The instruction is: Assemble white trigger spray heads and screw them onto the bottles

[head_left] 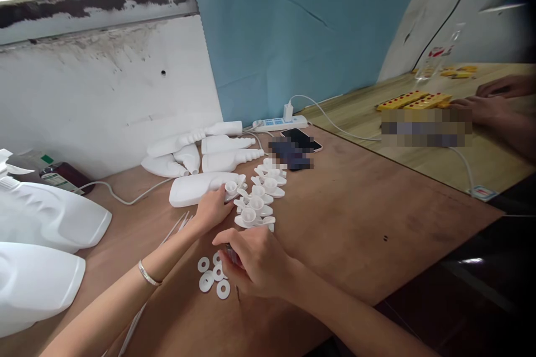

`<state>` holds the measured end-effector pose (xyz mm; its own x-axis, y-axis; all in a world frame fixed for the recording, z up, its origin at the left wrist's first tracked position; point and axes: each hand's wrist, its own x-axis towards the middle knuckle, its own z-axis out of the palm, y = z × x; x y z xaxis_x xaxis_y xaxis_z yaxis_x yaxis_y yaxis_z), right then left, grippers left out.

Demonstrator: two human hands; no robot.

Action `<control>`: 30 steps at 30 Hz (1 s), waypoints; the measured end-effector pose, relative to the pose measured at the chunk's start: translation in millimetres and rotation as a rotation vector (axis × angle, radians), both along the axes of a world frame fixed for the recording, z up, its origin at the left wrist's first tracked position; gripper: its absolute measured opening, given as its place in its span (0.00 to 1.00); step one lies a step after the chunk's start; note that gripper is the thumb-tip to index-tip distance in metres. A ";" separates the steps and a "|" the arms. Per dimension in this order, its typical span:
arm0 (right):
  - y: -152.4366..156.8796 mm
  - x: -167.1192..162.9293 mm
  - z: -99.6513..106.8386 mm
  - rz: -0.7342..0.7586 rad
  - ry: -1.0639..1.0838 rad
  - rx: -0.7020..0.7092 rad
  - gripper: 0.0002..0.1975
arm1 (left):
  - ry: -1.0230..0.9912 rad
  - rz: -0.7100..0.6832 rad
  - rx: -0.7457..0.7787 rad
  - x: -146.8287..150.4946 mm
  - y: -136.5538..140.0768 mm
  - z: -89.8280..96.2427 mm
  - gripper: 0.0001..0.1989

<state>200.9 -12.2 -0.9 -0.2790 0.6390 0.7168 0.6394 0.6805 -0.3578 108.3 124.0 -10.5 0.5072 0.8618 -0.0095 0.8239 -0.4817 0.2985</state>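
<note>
My left hand (214, 209) reaches out, its fingers closed on a white plastic sprayer-head part (231, 188) with a round cup. Beside it stand several similar white sprayer-head parts (256, 203) in a rough row. Nearer to me, my right hand (256, 261) is curled with thumb and forefinger close together. Something small, dark and partly reddish shows between its fingers; its kind is hidden. To the left of the right hand lie several flat white ring washers (206, 281), one partly behind the fingertips.
White bottles (190, 188) lie behind my left hand; larger white bottles (37, 284) lie at left. Thin white tubes (133, 328) pass under my left arm. A phone (302, 139) and power strip (276, 122) are at the back. Another person's hands (481, 106) touch yellow pieces (419, 100).
</note>
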 end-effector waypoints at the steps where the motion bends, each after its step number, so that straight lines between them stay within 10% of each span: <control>1: 0.3 -0.1 -0.7 -0.013 -0.025 -0.030 0.08 | -0.006 -0.013 0.011 -0.2 1.0 0.3 0.14; 9: 0.2 0.1 4.0 -0.108 -0.398 -0.315 0.14 | -0.032 0.068 -0.007 -47.9 -36.1 21.8 0.15; 22: -5.7 -14.0 -3.8 -0.278 -0.762 -0.414 0.19 | 0.107 0.852 1.257 -228.0 -70.9 131.7 0.22; 30: -11.6 -19.1 5.7 -0.247 -0.734 -0.350 0.10 | 0.132 1.034 1.027 -253.1 -56.6 136.6 0.21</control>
